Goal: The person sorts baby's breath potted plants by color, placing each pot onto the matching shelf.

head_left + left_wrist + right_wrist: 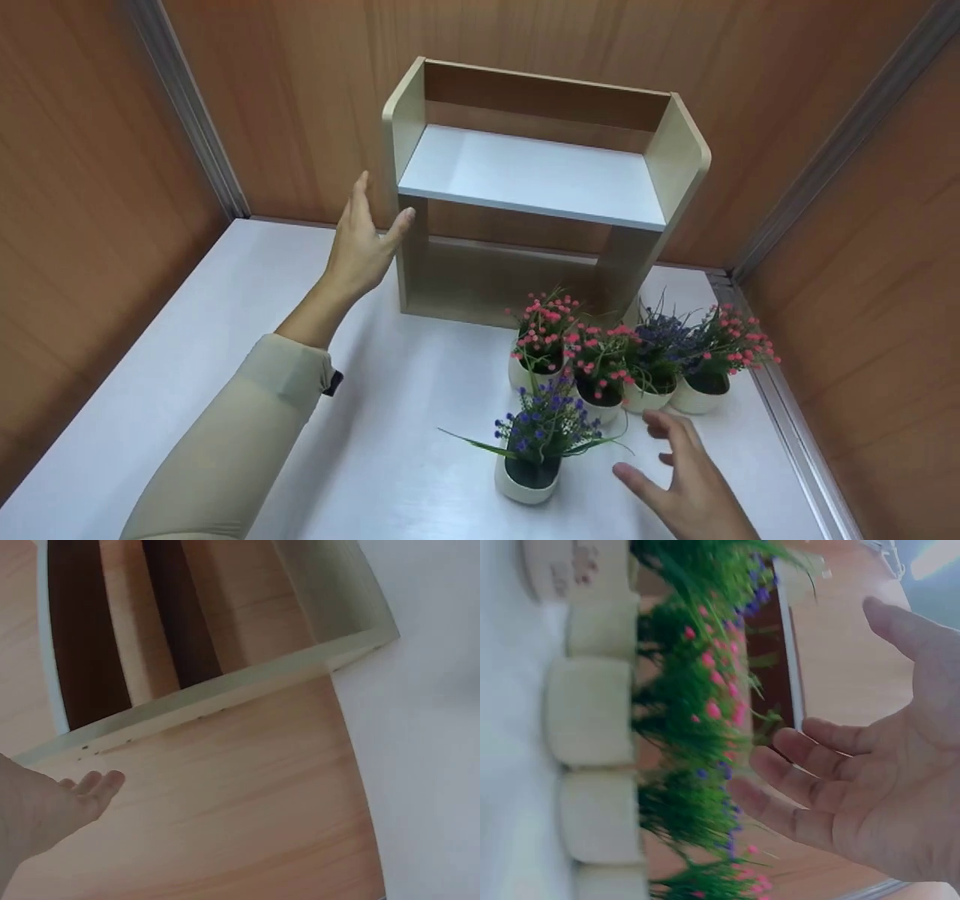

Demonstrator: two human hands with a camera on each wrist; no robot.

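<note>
A small wooden shelf unit (540,187) with one white shelf stands at the back of the white table (225,360). My left hand (364,236) is open with straight fingers right beside the shelf's left side panel (225,787), thumb near its edge. Several small cream pots of artificial flowers stand at the front right. The nearest pot holds purple flowers (536,442). My right hand (686,476) hovers open just right of it, holding nothing. In the right wrist view the pots (592,712) line up at the left of my open right hand (840,765).
Pots with pink flowers (544,337) and another purple one (656,360) cluster in front of the shelf's right leg. Brown wood-grain walls (90,150) enclose the table on three sides. A metal rail (795,435) runs along the right edge.
</note>
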